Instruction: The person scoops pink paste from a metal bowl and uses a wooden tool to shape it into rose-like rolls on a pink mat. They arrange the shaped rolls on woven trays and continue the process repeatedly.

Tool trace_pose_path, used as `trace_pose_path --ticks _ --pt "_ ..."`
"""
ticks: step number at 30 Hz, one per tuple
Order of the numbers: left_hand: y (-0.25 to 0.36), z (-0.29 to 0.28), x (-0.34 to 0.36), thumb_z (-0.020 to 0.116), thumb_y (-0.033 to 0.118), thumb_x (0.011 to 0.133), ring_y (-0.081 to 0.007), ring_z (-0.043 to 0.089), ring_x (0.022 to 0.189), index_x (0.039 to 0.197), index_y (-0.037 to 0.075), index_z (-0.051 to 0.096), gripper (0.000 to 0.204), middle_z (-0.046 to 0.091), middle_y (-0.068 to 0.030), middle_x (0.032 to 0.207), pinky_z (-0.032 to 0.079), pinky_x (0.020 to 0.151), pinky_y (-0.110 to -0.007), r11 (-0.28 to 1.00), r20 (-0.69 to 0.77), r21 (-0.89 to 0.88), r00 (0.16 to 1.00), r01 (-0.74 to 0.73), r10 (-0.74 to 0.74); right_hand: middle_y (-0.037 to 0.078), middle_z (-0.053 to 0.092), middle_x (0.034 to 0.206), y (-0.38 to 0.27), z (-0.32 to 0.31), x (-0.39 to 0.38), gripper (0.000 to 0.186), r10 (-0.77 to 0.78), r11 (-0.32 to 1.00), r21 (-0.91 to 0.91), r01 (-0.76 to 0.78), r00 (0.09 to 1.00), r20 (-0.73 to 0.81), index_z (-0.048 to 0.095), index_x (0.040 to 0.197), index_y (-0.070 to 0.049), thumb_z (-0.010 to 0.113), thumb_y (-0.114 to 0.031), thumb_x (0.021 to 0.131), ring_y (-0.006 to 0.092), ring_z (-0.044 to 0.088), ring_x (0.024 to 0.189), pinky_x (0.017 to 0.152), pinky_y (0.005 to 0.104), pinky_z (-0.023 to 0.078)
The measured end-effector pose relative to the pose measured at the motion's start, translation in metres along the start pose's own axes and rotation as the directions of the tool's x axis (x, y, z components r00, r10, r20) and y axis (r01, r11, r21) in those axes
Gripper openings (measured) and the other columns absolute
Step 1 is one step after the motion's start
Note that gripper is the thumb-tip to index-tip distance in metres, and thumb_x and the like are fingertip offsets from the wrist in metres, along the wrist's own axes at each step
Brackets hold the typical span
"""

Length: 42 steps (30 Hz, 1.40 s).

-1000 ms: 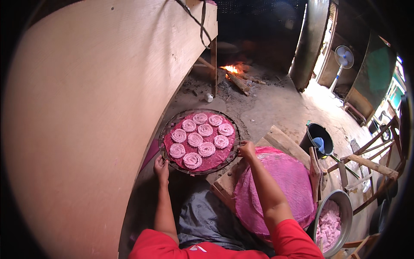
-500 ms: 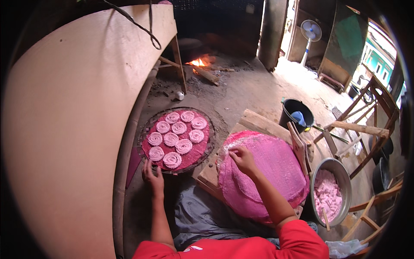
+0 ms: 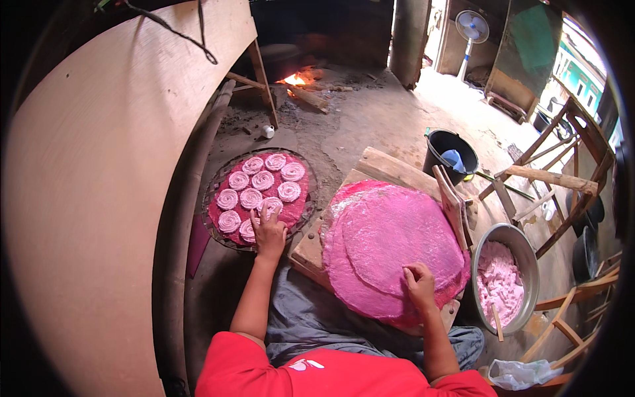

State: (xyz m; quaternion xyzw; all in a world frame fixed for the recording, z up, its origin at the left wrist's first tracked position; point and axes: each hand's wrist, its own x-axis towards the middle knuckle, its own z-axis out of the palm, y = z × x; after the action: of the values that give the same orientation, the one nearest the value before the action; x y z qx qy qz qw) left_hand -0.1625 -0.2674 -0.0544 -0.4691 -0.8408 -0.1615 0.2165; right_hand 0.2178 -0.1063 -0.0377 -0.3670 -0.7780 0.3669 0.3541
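My left hand point(image 3: 268, 235) is over the lower part of a round tray point(image 3: 306, 212) lined with a red-pink sheet, its fingers spread at several swirled pale-pink rounds point(image 3: 262, 179). To the right, a pile of round pink sheets point(image 3: 377, 231) lies on a low wooden board point(image 3: 370, 162). My right hand point(image 3: 417, 281) rests on the lower part of the pile, fingers pinched together; what they hold is hidden. A metal basin point(image 3: 529, 264) of pink paste point(image 3: 499, 281) with a wooden stick stands at the right.
A pale board point(image 3: 92, 218) fills the left. A black bucket point(image 3: 443, 159) stands beyond the pile, wooden frames point(image 3: 552, 178) at the right. A wood fire point(image 3: 294, 79) burns at the back, near a small white cup point(image 3: 268, 132); a standing fan point(image 3: 471, 30) is by a doorway.
My hands let go of the tray's rim, now set down at the left. My left hand moved onto the tray; my right moved to the pile, then down toward its near edge.
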Motion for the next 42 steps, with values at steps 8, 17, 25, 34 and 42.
trace_pose_path --ticks 8,17,25,34,42 --pt "-0.007 0.007 0.012 0.077 0.02 0.071 -0.0286 0.038 0.131 0.077 0.016 0.072 0.009 0.059 0.0003 0.124 0.019 0.112 -0.058 0.991 0.003 -0.05 0.992 0.126 -0.126 0.014 0.064 0.085 -0.002 0.011 -0.004 0.009 -0.04 0.993 -0.115 0.04 0.999 0.01 0.068 0.085 -0.001 0.065 -0.009 0.082 0.0308 0.061 0.082 0.077 0.0393 0.047" --pt "0.002 0.002 0.021 0.077 0.024 0.073 -0.0275 0.043 0.127 0.084 0.017 0.075 0.014 0.059 -0.0035 0.124 0.022 0.109 -0.056 0.981 0.05 -0.085 0.984 0.176 -0.172 0.012 0.063 0.087 0.006 0.013 -0.009 0.007 -0.098 0.989 -0.113 0.096 0.995 -0.013 0.067 0.084 -0.002 0.064 -0.009 0.081 0.0313 0.06 0.083 0.076 0.0401 0.046" --pt "0.003 -0.195 0.175 0.068 0.016 0.089 -0.0263 0.057 0.116 0.128 -0.001 0.052 0.045 0.059 -0.0171 0.125 0.046 0.097 -0.035 0.719 -0.544 -0.613 0.835 -0.329 -0.083 0.012 0.062 0.086 0.01 0.012 -0.012 0.006 -0.111 0.988 -0.107 0.112 0.994 0.011 0.067 0.082 -0.003 0.065 -0.008 0.08 0.0295 0.06 0.083 0.075 0.0385 0.047" --pt "-0.037 -0.442 0.366 0.063 0.032 0.09 -0.0291 0.013 0.146 0.149 -0.002 0.003 0.091 0.0 -0.0147 0.159 0.015 0.118 -0.04 -0.43 -0.152 -0.792 0.823 -0.433 -0.548 0.011 0.063 0.086 0.017 0.014 -0.014 0.006 -0.106 0.992 -0.075 0.105 0.994 -0.013 0.068 0.082 -0.003 0.065 -0.007 0.079 0.0291 0.06 0.085 0.077 0.0384 0.047" --pt "-0.07 -0.448 0.419 0.061 0.038 0.088 -0.0244 0.028 0.14 0.146 0.008 0.028 0.073 0.03 -0.0095 0.153 0.017 0.116 -0.049 -0.356 -0.065 -0.859 0.768 -0.368 -0.637 0.011 0.065 0.085 0.023 0.014 -0.013 0.005 -0.105 0.994 -0.025 0.105 0.994 -0.02 0.068 0.08 -0.003 0.066 -0.007 0.078 0.0291 0.061 0.084 0.077 0.0382 0.048"
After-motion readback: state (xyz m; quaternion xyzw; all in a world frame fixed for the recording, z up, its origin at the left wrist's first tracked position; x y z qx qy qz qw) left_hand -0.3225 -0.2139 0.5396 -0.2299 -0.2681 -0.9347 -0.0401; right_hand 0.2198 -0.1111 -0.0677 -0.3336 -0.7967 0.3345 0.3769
